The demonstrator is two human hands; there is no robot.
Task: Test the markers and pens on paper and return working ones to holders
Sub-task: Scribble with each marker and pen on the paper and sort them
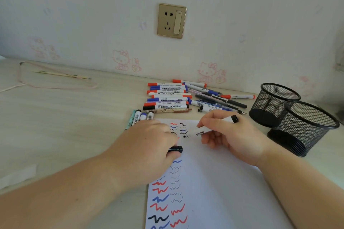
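A pale wood-grain desk [74, 109] fills the lower frame and meets a light wall papered with faint pink cartoon cats; a gold socket-and-switch plate [171, 20] sits on the wall at upper centre. One white sheet of paper [214, 182] lies at lower centre, covered in red, blue and black squiggles. The right hand [229, 135], centre right, holds a white marker [208, 128] with fingers and thumb curled round its barrel, the black tip down at the paper and the black end pointing up right. The left hand [150, 141], centre, rests on the sheet and pinches one black cap [176, 149] in curled fingers. Two black mesh holders [297, 117] stand at the right edge, touching each other. Behind the paper lies a pile of markers and pens [186, 96], roughly twenty, too overlapped to count exactly; four more lie just left of the sheet's top corner [141, 117]. A pink cord [55, 83] lies at upper left.
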